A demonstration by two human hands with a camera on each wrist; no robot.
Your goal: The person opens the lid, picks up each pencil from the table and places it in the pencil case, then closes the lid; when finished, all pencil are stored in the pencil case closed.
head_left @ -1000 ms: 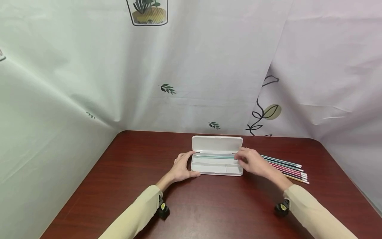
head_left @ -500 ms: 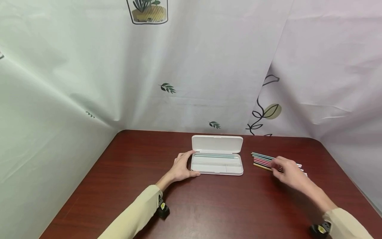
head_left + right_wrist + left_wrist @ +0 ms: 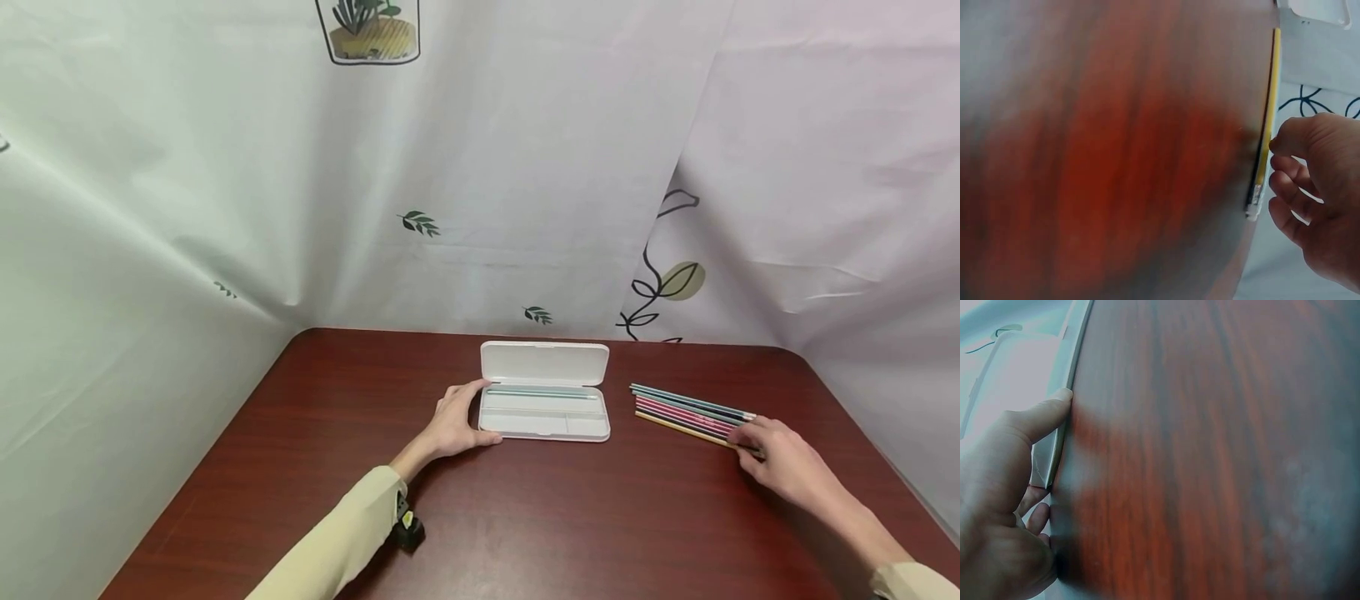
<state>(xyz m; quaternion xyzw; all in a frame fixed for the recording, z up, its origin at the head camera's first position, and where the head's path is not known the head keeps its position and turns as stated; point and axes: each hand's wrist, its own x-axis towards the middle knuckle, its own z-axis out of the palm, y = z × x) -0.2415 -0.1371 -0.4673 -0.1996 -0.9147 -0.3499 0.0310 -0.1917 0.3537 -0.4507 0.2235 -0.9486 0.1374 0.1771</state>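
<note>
An open white pencil case (image 3: 543,425) stands on the table, its lid raised at the back. A light teal pencil (image 3: 536,393) lies along its rear compartment. My left hand (image 3: 450,423) holds the left end of the case, thumb at the front edge and fingers at the back; in the left wrist view the thumb (image 3: 1047,415) presses its rim. To the right, several coloured pencils (image 3: 682,410) lie side by side. My right hand (image 3: 783,458) is at their eraser ends, loosely bent. In the right wrist view its thumb meets the nearest, yellow pencil (image 3: 1266,137); fingertip contact is unclear.
The reddish-brown wooden table (image 3: 570,525) has rounded back corners. A pale patterned cloth (image 3: 525,167) hangs behind it and along both sides. The case's front is split by low dividers, with a small section at the right.
My right hand has left the teal pencil in the case and moved right, over the loose pencils to their eraser ends. My left hand stays on the case.
</note>
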